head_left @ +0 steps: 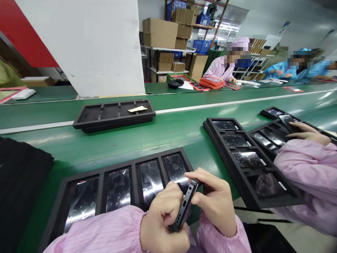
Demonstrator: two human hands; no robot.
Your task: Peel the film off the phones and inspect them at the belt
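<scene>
A black smartphone [185, 203] is held edge-up between my two hands, its end with the charging port and speaker holes facing me. My left hand [165, 218] is closed around its lower end. At the upper end, my right hand [213, 196] pinches the phone between thumb and fingers. Just beyond my hands lies a black foam tray [133, 175] with several phones in its slots, such as a film-covered phone [118, 189]. My sleeves cover part of the tray's near edge, and the phone's faces are mostly hidden.
To the right, another black tray [243, 175] holds bagged phones, and a co-worker's hand [308, 133] holds a phone over further trays. Across the green bench [179, 128] stands a stacked tray [116, 114] with a yellow paper. Black trays [21, 172] pile at left.
</scene>
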